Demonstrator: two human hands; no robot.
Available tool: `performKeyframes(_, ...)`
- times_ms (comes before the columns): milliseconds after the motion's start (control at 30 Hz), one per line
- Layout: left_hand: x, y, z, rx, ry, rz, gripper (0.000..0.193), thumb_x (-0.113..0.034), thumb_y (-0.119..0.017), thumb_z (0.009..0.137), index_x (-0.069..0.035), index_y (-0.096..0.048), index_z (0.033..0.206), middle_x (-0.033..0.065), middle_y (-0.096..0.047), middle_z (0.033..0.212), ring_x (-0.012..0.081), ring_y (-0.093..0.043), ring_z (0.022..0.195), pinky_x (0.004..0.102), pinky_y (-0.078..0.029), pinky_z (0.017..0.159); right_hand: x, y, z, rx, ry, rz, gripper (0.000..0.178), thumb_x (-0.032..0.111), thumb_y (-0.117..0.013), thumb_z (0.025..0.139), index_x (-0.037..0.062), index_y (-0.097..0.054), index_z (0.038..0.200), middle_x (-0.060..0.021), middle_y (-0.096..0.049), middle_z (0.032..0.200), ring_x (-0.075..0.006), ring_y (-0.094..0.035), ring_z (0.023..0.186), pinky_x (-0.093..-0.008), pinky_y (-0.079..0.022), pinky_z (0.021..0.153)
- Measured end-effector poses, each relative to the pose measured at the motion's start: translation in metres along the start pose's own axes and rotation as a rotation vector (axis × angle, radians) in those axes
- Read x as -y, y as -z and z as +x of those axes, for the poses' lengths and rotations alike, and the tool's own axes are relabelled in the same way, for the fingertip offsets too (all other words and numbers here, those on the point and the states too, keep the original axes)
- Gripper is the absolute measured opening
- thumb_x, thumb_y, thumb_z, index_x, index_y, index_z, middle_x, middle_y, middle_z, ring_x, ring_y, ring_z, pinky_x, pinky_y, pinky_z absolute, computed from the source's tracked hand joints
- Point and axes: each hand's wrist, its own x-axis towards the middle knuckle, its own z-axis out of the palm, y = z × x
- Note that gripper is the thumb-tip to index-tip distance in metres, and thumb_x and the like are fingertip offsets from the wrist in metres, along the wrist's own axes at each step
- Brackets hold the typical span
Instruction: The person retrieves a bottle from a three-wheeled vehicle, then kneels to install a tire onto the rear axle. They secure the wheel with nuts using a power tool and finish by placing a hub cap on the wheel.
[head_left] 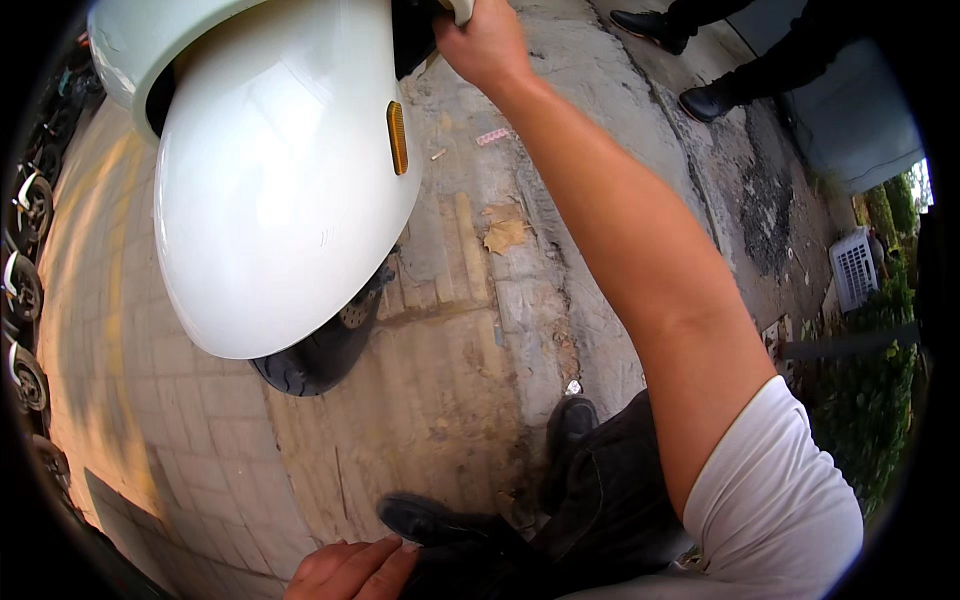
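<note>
A white scooter mudguard (pixel 290 180) fills the upper left, with an orange reflector (pixel 397 138) on its right side. Beneath it shows part of a black tyre (pixel 315 360). At the top edge, my right hand (pixel 487 45) is closed round a pale bar-like part (pixel 460 10) beside the bodywork; the picture cuts off most of that part. Down at the lower edge, my left hand (pixel 350 572) is held in front of my body, apart from the scooter. Its fingers are bent and close together, and the palm is hidden.
Another person's black shoes (pixel 706 102) stand at upper right beside a grey panel (pixel 850 120). Parked two-wheelers (pixel 28 290) line the far left. A dry leaf (pixel 505 235) lies on the paving. A white plastic crate (pixel 853 268) sits by plants at right.
</note>
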Motion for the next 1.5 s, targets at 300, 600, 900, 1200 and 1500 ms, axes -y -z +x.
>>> performKeyframes(300,-0.004,-0.002,0.007,-0.003,0.003,0.029,0.052,-0.018,-0.073,0.073,0.0,-0.056,0.12,0.0188,-0.059,0.116,0.0376,-0.056,0.103,0.0421,-0.044,0.089,-0.008,-0.007,0.005,-0.042,0.139,0.039,0.08,0.0,-0.058,0.07,-0.0043,-0.019,0.14,-0.0309,-0.045,0.126,-0.0465,-0.044,0.118,-0.045,-0.037,0.101)
performKeyframes(600,-0.001,0.001,0.01,-0.017,0.016,0.007,0.05,-0.018,-0.072,0.074,-0.001,-0.057,0.119,0.0179,-0.059,0.115,0.0374,-0.056,0.102,0.0426,-0.045,0.089,-0.003,0.003,0.009,0.118,0.092,0.194,0.084,0.01,-0.068,0.073,-0.0004,-0.02,0.141,-0.027,-0.043,0.131,-0.04,-0.049,0.119,-0.0407,-0.038,0.101)
performKeyframes(900,0.013,-0.005,-0.003,0.066,-0.041,-0.005,0.059,-0.026,-0.065,0.081,-0.001,-0.046,0.13,0.0185,-0.051,0.126,0.0364,-0.049,0.112,0.0443,-0.04,0.097,-0.024,0.045,0.005,0.409,-0.101,0.257,0.09,0.04,-0.069,0.081,-0.0024,-0.022,0.145,-0.0212,-0.042,0.139,-0.0319,-0.05,0.121,-0.0432,-0.042,0.1)
performKeyframes(1200,0.009,-0.001,-0.005,0.002,-0.036,-0.006,0.052,-0.023,-0.069,0.078,-0.001,-0.053,0.122,0.018,-0.056,0.118,0.036,-0.053,0.107,0.0427,-0.043,0.093,-0.08,0.019,-0.025,-0.057,-1.071,0.736,0.095,0.08,-0.019,0.083,0.0105,-0.02,0.149,-0.0178,-0.027,0.15,-0.0279,-0.017,0.142,-0.0488,-0.016,0.113)
performKeyframes(1500,0.008,-0.004,-0.01,-0.024,0.053,-0.026,0.049,-0.019,-0.072,0.075,-0.002,-0.057,0.119,0.0189,-0.059,0.115,0.0379,-0.056,0.103,0.0433,-0.045,0.089,-0.006,-0.036,-0.007,0.314,-0.947,1.175,0.084,0.075,-0.012,0.087,0.0193,-0.027,0.147,-0.0105,-0.014,0.156,-0.0347,-0.006,0.143,-0.0604,0.002,0.11)
